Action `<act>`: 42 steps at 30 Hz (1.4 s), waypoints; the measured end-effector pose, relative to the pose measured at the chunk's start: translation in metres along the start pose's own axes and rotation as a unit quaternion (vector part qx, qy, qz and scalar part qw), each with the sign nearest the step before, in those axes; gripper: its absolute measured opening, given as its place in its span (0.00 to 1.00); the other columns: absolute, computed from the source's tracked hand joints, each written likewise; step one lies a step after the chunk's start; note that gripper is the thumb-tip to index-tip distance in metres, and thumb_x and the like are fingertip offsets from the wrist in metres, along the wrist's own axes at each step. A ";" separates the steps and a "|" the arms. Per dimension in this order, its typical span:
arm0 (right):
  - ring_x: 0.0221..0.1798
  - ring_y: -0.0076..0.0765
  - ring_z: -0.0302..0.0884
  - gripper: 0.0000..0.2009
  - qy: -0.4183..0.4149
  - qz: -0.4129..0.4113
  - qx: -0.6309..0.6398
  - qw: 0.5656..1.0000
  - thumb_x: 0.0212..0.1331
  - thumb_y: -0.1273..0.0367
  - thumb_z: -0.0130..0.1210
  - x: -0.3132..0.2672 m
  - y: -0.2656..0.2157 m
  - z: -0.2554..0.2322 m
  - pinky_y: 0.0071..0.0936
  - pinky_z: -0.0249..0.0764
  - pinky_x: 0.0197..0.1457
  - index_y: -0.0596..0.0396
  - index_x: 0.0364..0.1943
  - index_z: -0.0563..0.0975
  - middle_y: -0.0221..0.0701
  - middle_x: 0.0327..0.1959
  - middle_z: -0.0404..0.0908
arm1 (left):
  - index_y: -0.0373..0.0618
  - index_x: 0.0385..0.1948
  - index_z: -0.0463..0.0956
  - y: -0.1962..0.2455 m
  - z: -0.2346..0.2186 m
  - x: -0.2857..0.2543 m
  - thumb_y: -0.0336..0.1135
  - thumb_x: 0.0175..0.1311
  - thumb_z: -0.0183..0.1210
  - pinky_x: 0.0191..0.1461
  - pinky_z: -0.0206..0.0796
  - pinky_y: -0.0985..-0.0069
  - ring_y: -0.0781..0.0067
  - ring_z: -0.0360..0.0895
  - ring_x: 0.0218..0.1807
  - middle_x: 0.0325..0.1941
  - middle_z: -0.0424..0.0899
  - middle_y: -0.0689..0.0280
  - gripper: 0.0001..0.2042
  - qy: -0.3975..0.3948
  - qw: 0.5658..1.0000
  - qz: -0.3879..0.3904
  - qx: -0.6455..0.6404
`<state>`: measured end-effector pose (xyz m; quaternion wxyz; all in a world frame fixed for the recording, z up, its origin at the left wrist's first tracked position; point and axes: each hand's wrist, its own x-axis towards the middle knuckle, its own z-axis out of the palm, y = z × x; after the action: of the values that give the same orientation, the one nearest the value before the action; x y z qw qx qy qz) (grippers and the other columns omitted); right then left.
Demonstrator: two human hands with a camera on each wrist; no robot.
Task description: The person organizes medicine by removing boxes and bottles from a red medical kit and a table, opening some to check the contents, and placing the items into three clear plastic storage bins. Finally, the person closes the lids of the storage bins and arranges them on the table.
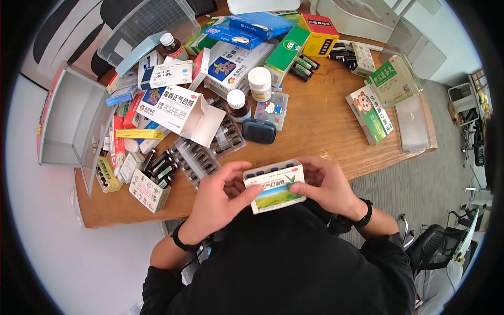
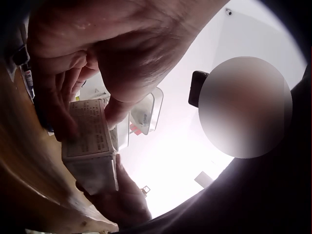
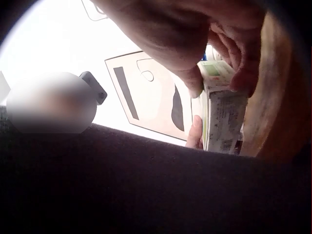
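Note:
Between both hands, at the near table edge, is a white medicine box [image 1: 277,198] with a green field and leaf printed on its front. Its top side shows a row of dark vial caps. My left hand [image 1: 219,195] grips one end, thumb on the printed face and fingers behind. The other end is held by my right hand [image 1: 326,185], its thumb also on the front. In the left wrist view the box [image 2: 88,130] shows a text-covered panel between thumb and fingers. The right wrist view has the box's narrow side [image 3: 225,119] under the right fingertips.
Medicine boxes crowd the table's left and back, including a large opened white carton [image 1: 170,109]. Vial trays [image 1: 195,160], a brown bottle [image 1: 239,107], a white bottle [image 1: 260,84] and a dark case [image 1: 259,131] stand nearer. Two green-and-white boxes [image 1: 370,115] are at the right.

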<state>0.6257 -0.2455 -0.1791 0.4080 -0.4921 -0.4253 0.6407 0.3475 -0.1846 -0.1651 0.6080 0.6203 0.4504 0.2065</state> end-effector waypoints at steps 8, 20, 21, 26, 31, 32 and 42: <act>0.59 0.30 0.88 0.27 -0.013 0.021 -0.001 1.000 0.75 0.66 0.69 0.011 -0.003 0.000 0.29 0.85 0.60 0.69 0.69 0.74 0.39 0.59 0.89 | 0.34 0.69 0.73 -0.002 0.000 0.002 0.31 0.81 0.65 0.57 0.81 0.77 0.75 0.88 0.54 0.54 0.90 0.59 0.21 -0.027 0.997 -0.052 -0.049; 0.63 0.34 0.87 0.28 -0.003 0.005 -0.031 1.000 0.76 0.70 0.67 0.021 -0.005 0.003 0.33 0.84 0.67 0.68 0.73 0.70 0.44 0.62 0.87 | 0.37 0.74 0.64 0.008 0.004 0.014 0.29 0.75 0.69 0.60 0.85 0.70 0.65 0.87 0.62 0.66 0.82 0.54 0.31 -0.018 0.995 -0.021 -0.098; 0.63 0.34 0.87 0.28 -0.004 0.005 -0.033 0.999 0.76 0.70 0.67 0.019 -0.005 -0.002 0.33 0.84 0.67 0.68 0.73 0.70 0.44 0.62 0.87 | 0.40 0.75 0.63 0.013 0.007 0.014 0.26 0.75 0.69 0.64 0.83 0.70 0.66 0.86 0.65 0.69 0.79 0.55 0.31 -0.032 0.996 -0.034 -0.072; 0.64 0.36 0.87 0.30 -0.001 0.009 -0.008 1.000 0.75 0.69 0.69 0.024 0.000 0.005 0.34 0.84 0.67 0.67 0.74 0.70 0.44 0.64 0.86 | 0.41 0.77 0.62 0.003 -0.004 0.011 0.26 0.74 0.70 0.64 0.82 0.71 0.68 0.84 0.66 0.68 0.80 0.57 0.33 -0.022 0.991 -0.023 -0.129; 0.64 0.36 0.87 0.31 0.002 0.014 -0.007 1.000 0.74 0.69 0.70 0.020 -0.003 -0.006 0.34 0.85 0.66 0.65 0.76 0.69 0.44 0.63 0.87 | 0.40 0.78 0.61 0.008 0.004 0.011 0.27 0.76 0.68 0.65 0.82 0.71 0.67 0.84 0.66 0.68 0.80 0.56 0.33 -0.046 0.993 -0.025 -0.108; 0.63 0.36 0.87 0.30 -0.005 0.013 -0.029 0.999 0.75 0.70 0.69 0.021 -0.003 -0.003 0.34 0.85 0.65 0.65 0.75 0.70 0.44 0.63 0.87 | 0.40 0.78 0.61 0.003 0.000 0.008 0.28 0.77 0.68 0.65 0.82 0.71 0.67 0.85 0.66 0.68 0.81 0.56 0.32 -0.037 0.994 -0.015 -0.099; 0.60 0.31 0.87 0.31 -0.025 0.019 -0.022 0.999 0.75 0.68 0.69 0.029 0.008 0.011 0.28 0.87 0.57 0.65 0.76 0.69 0.41 0.61 0.87 | 0.39 0.77 0.61 -0.015 -0.008 -0.004 0.28 0.76 0.68 0.64 0.83 0.70 0.66 0.84 0.66 0.68 0.80 0.55 0.32 -0.008 0.988 -0.044 -0.147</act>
<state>0.6092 -0.2222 -0.1928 0.3739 -0.4933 -0.4397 0.6508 0.3346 -0.1857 -0.1765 0.7051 0.5051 0.4370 0.2384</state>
